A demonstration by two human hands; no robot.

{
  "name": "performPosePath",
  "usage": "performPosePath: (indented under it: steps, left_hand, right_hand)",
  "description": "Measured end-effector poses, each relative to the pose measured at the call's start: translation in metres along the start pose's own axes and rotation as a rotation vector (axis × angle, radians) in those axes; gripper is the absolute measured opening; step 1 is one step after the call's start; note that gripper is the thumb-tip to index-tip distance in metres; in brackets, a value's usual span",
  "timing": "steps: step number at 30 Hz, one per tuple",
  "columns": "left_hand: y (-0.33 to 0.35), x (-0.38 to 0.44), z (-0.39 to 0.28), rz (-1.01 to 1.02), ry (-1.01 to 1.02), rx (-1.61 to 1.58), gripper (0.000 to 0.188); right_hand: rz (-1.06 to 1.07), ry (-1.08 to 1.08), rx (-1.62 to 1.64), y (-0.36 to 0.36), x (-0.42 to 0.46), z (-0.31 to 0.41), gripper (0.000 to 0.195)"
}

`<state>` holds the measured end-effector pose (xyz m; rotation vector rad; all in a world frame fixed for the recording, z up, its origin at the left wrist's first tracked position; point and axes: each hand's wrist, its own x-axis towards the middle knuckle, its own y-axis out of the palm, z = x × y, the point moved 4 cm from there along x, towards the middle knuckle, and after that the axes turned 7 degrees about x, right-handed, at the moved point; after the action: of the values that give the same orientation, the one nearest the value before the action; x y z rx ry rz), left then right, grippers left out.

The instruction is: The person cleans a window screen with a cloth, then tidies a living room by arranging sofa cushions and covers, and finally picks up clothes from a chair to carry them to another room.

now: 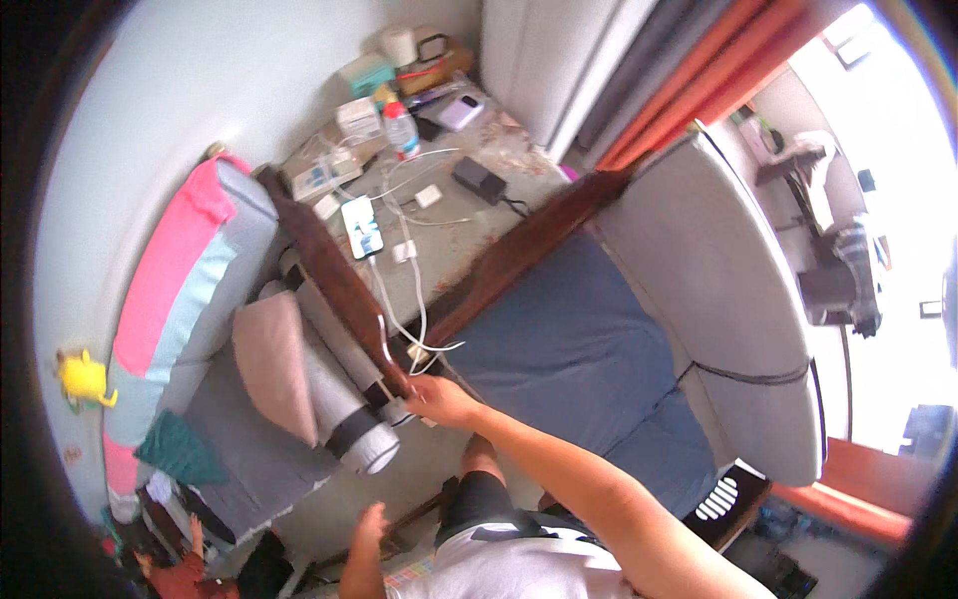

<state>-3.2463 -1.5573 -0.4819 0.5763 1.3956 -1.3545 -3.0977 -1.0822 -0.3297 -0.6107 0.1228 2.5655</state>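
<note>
My right hand (438, 400) reaches to the front end of a dark wooden armrest (352, 299) and touches it; its fingers are partly hidden, so their grip is unclear. Low in view, my left hand (370, 518) is raised beside my body, somewhat blurred, with nothing seen in it. Beyond the armrest, a phone (363, 227) with a lit screen lies on a worn table (456, 239). A white cable runs from the phone over the table's near edge. A white charger (404, 251) and a black case (479, 180) lie nearby.
A rolled grey mat (359, 434) and a pink cushion (277, 363) rest on the left sofa. At right stands another sofa with a blue seat (576, 337). A plastic bottle (401, 131) and boxes stand on the table. Another person (187, 573) is at lower left.
</note>
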Motion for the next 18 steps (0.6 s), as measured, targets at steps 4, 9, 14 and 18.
performPosePath:
  steps: [4, 9, 14, 18]
  left_hand:
    - [0.073, -0.056, -0.048, 0.192, 0.357, 0.072, 0.041]
    - [0.173, -0.122, -0.161, 0.302, 0.797, 0.351, 0.041]
    - [0.236, -0.173, -0.178, 0.294, 0.831, 0.64, 0.038]
    - [0.294, -0.209, -0.154, 0.242, 0.868, 0.796, 0.033]
  right_hand:
    - [-0.218, 0.421, -0.096, -0.06, -0.143, -0.131, 0.042]
    - [-0.968, 0.997, 0.528, -0.093, -0.428, -0.348, 0.027]
    - [-1.22, 0.961, 0.899, -0.033, -0.575, -0.383, 0.02]
    - [-1.313, 0.969, 1.019, 0.034, -0.647, -0.436, 0.02]
